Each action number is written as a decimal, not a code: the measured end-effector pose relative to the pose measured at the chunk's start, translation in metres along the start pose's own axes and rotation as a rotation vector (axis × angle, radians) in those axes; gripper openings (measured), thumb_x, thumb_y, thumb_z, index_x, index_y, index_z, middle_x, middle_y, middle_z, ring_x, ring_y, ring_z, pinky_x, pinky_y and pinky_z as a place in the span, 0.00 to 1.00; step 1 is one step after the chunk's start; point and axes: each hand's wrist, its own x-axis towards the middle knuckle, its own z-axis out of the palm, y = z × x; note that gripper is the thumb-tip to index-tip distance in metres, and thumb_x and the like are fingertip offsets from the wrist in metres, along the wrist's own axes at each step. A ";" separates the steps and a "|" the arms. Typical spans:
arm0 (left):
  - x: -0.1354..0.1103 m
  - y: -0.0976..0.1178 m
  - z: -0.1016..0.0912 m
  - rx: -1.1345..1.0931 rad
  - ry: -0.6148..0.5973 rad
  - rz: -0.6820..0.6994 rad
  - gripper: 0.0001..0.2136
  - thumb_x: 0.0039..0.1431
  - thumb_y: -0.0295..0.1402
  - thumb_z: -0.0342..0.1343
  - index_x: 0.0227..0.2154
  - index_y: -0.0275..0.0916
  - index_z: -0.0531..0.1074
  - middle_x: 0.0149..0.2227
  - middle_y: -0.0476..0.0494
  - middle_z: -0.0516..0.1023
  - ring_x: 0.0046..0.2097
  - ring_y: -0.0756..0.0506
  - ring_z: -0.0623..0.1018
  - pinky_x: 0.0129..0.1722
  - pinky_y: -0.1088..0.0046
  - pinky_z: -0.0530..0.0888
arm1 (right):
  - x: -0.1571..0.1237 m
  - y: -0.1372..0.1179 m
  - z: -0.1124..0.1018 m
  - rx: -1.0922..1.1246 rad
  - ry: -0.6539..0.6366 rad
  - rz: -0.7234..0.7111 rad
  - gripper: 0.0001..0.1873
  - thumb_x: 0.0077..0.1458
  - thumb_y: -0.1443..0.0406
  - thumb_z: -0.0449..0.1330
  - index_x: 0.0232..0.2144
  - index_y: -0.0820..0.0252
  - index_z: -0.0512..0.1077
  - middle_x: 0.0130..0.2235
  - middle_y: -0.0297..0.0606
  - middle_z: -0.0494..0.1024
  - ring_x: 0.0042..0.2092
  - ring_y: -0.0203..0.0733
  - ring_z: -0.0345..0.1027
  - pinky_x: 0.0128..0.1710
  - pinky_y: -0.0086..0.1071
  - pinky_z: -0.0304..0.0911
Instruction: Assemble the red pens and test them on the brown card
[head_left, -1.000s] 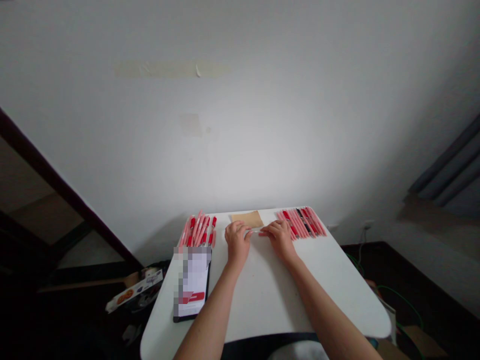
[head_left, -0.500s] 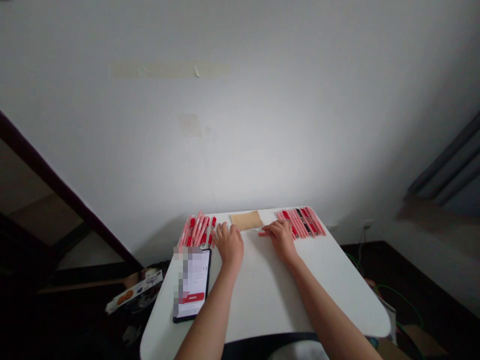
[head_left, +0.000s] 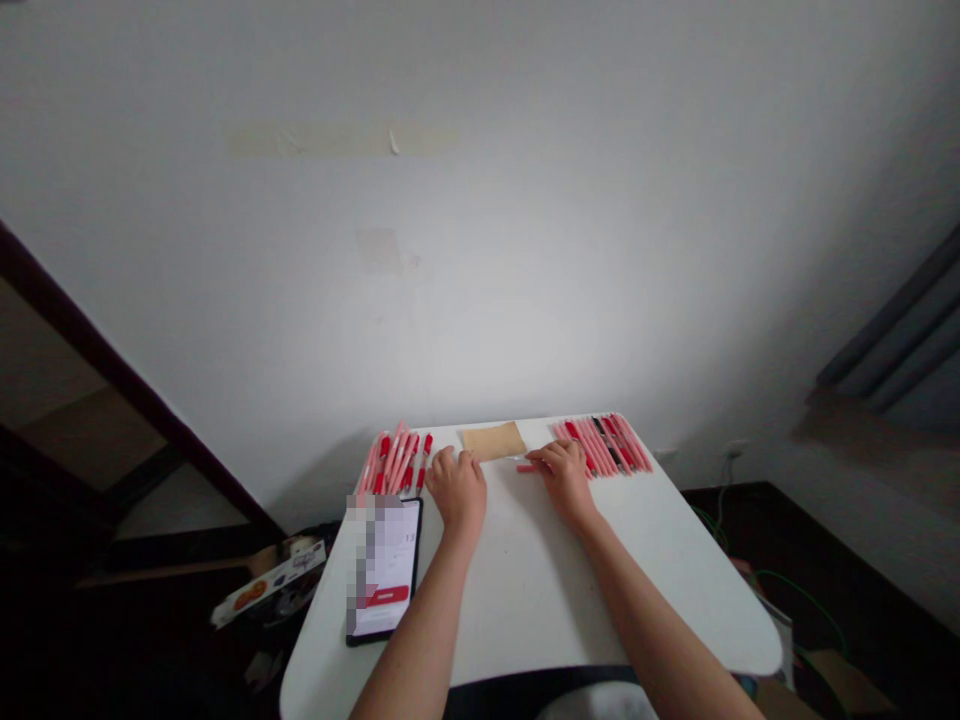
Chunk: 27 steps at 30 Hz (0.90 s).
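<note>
My right hand [head_left: 566, 480] is closed, its fingers pressed down on a pink pen [head_left: 528, 468] at the middle of the table. One end of that pen sticks out to the left; the rest is hidden beneath the hand. Beside it lies a row of pink, red and black pens [head_left: 604, 445]. My left hand [head_left: 460, 490] rests palm down with fingers bent and a little apart, and I see nothing held in it. Just left of it is a loose pile of pink and red pens [head_left: 391, 460]. A tan paper piece [head_left: 495, 440] lies beyond and between both hands.
A phone with a lit screen [head_left: 390, 570] lies on the left of the white table [head_left: 532, 590], close to my left forearm. Behind the table's far edge stands a pale wall [head_left: 480, 300]. At floor level on the right is a green cable [head_left: 806, 600].
My left hand has shifted very slightly, its fingers a little more drawn in. The right hand and the pink pen have hardly moved.
</note>
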 end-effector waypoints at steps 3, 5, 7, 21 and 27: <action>0.000 -0.003 0.000 0.025 -0.006 -0.032 0.13 0.60 0.30 0.46 0.38 0.39 0.76 0.49 0.35 0.70 0.52 0.37 0.68 0.48 0.56 0.68 | 0.000 0.000 -0.001 0.001 0.003 0.002 0.13 0.62 0.61 0.53 0.35 0.51 0.78 0.34 0.38 0.77 0.44 0.48 0.59 0.46 0.41 0.51; 0.001 -0.005 0.002 0.029 -0.027 -0.039 0.13 0.59 0.27 0.45 0.40 0.38 0.75 0.48 0.34 0.71 0.52 0.37 0.68 0.46 0.58 0.69 | 0.001 0.000 -0.001 0.006 0.005 0.001 0.13 0.62 0.61 0.53 0.35 0.51 0.78 0.34 0.38 0.77 0.44 0.48 0.59 0.46 0.42 0.51; 0.002 -0.007 0.003 0.027 -0.050 -0.040 0.15 0.59 0.24 0.44 0.41 0.37 0.75 0.48 0.33 0.71 0.50 0.38 0.70 0.44 0.60 0.69 | 0.000 0.001 -0.001 0.008 0.004 0.001 0.13 0.62 0.60 0.53 0.35 0.50 0.78 0.34 0.39 0.77 0.44 0.48 0.59 0.46 0.42 0.51; 0.005 -0.008 -0.001 0.095 -0.117 -0.054 0.18 0.56 0.20 0.42 0.40 0.39 0.75 0.41 0.36 0.73 0.42 0.41 0.74 0.36 0.66 0.68 | 0.000 0.004 0.002 -0.026 -0.002 -0.009 0.11 0.61 0.60 0.55 0.36 0.49 0.78 0.34 0.38 0.76 0.45 0.47 0.59 0.46 0.41 0.51; 0.006 -0.008 0.001 0.020 -0.086 -0.047 0.16 0.58 0.22 0.43 0.41 0.39 0.75 0.42 0.38 0.74 0.42 0.42 0.74 0.39 0.65 0.68 | 0.000 0.004 0.002 -0.007 0.003 -0.009 0.11 0.61 0.60 0.54 0.36 0.49 0.78 0.34 0.38 0.77 0.45 0.48 0.59 0.47 0.42 0.51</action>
